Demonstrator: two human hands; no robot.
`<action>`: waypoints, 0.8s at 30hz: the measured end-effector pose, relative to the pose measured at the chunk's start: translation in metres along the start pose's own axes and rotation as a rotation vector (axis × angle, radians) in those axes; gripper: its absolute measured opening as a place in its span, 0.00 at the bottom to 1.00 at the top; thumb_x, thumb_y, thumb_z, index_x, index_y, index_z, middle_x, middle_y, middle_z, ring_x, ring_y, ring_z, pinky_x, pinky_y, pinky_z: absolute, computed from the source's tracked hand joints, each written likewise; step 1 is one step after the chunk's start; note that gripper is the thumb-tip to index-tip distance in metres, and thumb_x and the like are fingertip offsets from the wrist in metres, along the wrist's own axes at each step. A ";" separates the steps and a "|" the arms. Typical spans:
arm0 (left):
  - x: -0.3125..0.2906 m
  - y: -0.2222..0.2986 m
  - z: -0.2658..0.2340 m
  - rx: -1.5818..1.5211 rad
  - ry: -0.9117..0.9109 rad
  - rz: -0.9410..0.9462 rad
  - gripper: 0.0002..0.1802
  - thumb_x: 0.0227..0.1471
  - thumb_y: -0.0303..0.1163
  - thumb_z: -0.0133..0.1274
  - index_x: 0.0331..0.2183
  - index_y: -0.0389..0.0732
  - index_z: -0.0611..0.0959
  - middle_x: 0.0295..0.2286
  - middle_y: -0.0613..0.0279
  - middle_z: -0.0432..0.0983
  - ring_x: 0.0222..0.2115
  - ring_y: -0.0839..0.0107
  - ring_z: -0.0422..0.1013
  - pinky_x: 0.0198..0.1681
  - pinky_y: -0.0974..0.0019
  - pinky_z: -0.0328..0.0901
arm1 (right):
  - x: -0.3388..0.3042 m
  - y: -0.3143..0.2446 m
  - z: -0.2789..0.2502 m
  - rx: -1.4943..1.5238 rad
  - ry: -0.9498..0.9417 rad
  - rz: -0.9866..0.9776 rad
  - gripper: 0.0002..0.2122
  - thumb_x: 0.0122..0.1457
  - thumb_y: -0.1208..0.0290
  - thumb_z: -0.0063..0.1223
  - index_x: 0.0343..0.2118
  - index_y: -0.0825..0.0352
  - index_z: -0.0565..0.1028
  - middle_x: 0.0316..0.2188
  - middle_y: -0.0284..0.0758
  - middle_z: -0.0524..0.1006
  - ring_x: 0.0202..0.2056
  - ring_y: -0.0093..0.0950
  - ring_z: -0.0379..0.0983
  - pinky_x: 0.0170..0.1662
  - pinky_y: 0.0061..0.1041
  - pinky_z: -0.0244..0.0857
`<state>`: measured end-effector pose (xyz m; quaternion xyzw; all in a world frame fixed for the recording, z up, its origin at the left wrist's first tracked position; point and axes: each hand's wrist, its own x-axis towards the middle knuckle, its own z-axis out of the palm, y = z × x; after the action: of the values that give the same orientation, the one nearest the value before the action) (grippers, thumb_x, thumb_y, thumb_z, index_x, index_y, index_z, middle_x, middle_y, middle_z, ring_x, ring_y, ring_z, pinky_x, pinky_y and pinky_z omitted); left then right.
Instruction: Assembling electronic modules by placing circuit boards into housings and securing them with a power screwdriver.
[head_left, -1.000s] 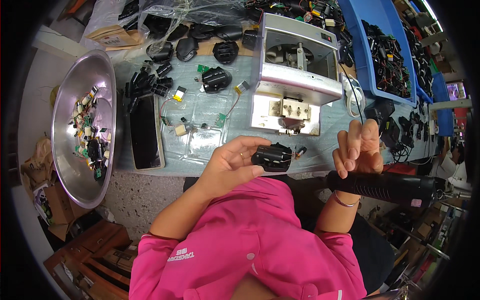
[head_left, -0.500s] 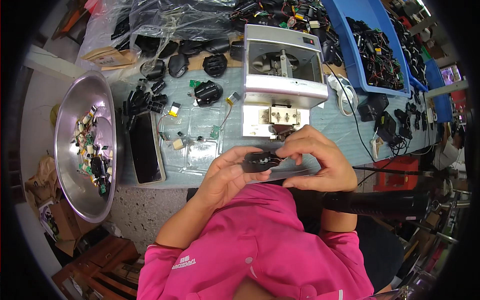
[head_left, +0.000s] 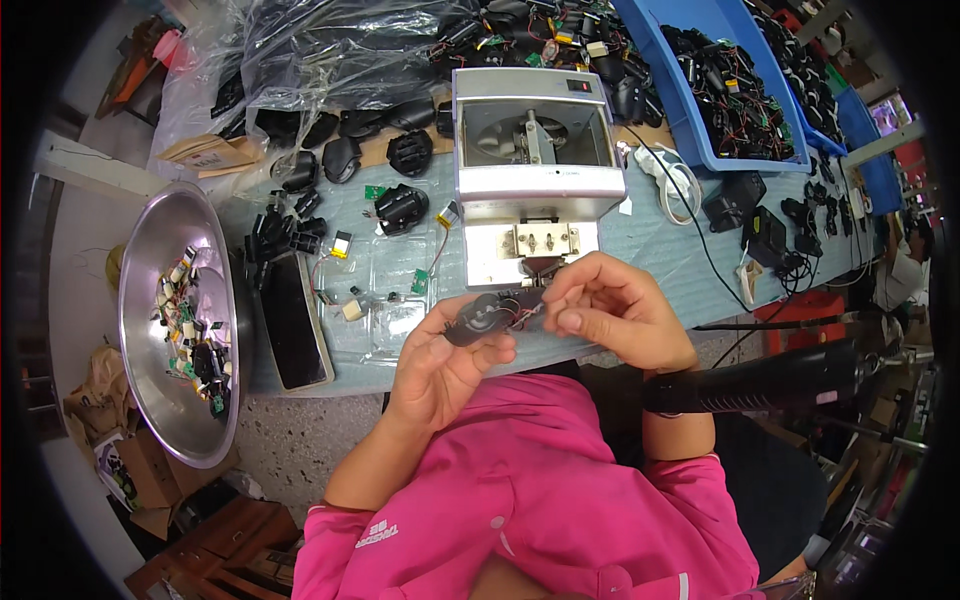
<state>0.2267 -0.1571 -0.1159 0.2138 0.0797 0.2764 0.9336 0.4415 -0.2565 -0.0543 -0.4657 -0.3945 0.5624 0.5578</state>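
My left hand (head_left: pixel 428 368) grips a rounded black plastic housing (head_left: pixel 477 319) between thumb and fingers, in front of the silver machine. Thin reddish wires (head_left: pixel 522 310) come out of the housing's right end. The fingertips of my right hand (head_left: pixel 622 318) are pinched together at those wires. Just beyond both hands is the metal fixture (head_left: pixel 541 240) at the front of the silver machine (head_left: pixel 538 185). A dark part at the base of this fixture is partly hidden behind my right fingers.
On the left stands a steel bowl (head_left: pixel 137 350) with small circuit boards and wired parts. Beside it lies a black-screened phone (head_left: pixel 291 325). Black housings (head_left: pixel 401 208), a green board (head_left: pixel 419 281) and small batteries lie mid-table. A blue bin (head_left: pixel 690 130) and cables (head_left: pixel 800 260) occupy the right.
The housing has tilted and moved slightly left, showing its smooth rounded face. My right hand has moved left, and its thumb has closed toward the fingers. The view has shifted a little.
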 end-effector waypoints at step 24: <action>-0.061 0.123 0.191 2.918 0.398 0.935 0.10 0.44 0.27 0.53 0.18 0.46 0.68 0.10 0.63 0.55 0.09 0.71 0.52 0.18 0.64 0.48 | 0.071 -0.150 -0.185 -0.404 0.917 -0.864 0.14 0.61 0.73 0.59 0.48 0.69 0.73 0.36 0.32 0.77 0.34 0.21 0.76 0.40 0.21 0.72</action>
<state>0.1673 -0.1657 0.1114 0.8754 0.3184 0.2418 -0.2716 0.6626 -0.1897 0.0373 -0.5533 -0.3662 -0.0524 0.7463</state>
